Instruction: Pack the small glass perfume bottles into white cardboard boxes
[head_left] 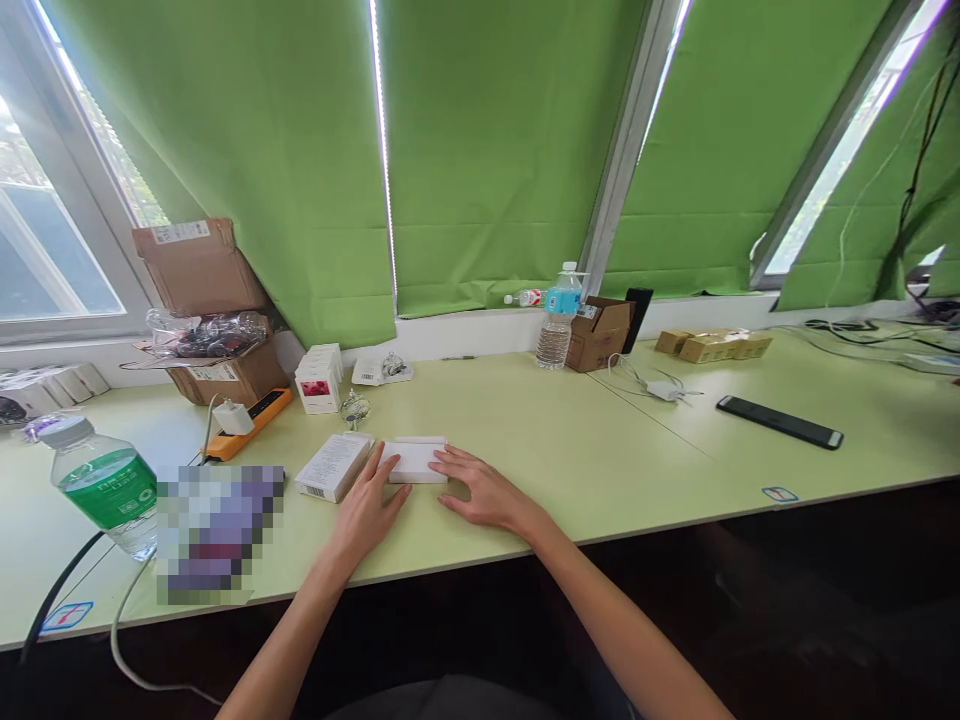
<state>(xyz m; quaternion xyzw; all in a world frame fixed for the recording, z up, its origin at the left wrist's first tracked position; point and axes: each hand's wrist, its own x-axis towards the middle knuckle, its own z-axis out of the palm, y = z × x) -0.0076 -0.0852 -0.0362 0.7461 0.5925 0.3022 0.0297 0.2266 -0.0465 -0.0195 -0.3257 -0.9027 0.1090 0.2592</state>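
A small flat white box [417, 462] lies on the table in front of me, between my hands. My left hand [366, 505] grips its left end, with fingers over the top edge and the thumb at the near side. At the opposite end, my right hand [480, 487] holds the box with its fingers on the upper face and the thumb near the front corner. Just left of my left hand lies another white box [335, 466], printed with small text and a barcode. What is inside either box is hidden.
On the left are a green-labelled water bottle [105, 490], a blurred purple item [225, 530] and an orange power strip [259, 415]. Several white cartons [319, 380] stand behind. A large bottle [559, 320], a cardboard box [600, 335] and a black phone-like object [780, 421] are on the right.
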